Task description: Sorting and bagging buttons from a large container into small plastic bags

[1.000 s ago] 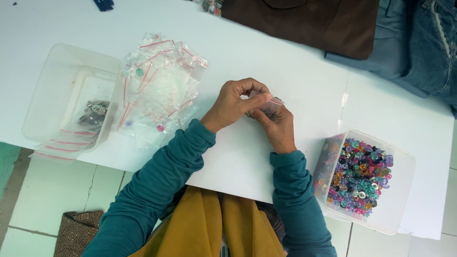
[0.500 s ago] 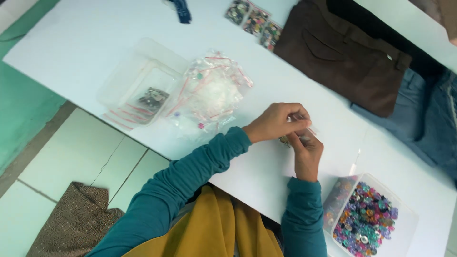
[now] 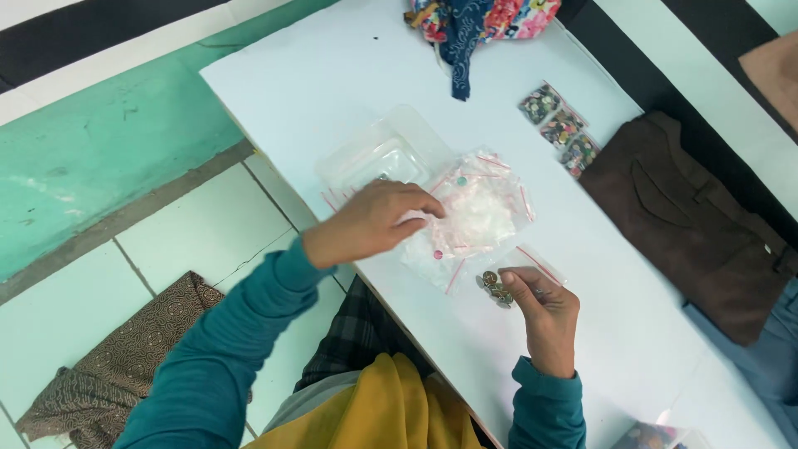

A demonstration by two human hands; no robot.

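Head view: single downward camera; all places given relative to the white table (image 3: 349, 75).
Left hand (image 3: 378, 220): over the table's near-left part, fingers curled, fingertips resting on the pile of clear zip bags (image 3: 474, 218); cannot tell whether it pinches one.
Pile of clear zip bags: table centre; red-striped, mostly empty, a few loose beads among them.
Right hand (image 3: 544, 320): near table edge, pinching a small zip bag (image 3: 519, 278).
Small zip bag: just beside the pile, holds dark round buttons at its near end.
Clear tray (image 3: 378, 154): touching the pile's far-left side; contents unclear.
Three filled packets (image 3: 561, 129): far side, well apart from the hands.
Brown garment (image 3: 690, 224): right part of table.
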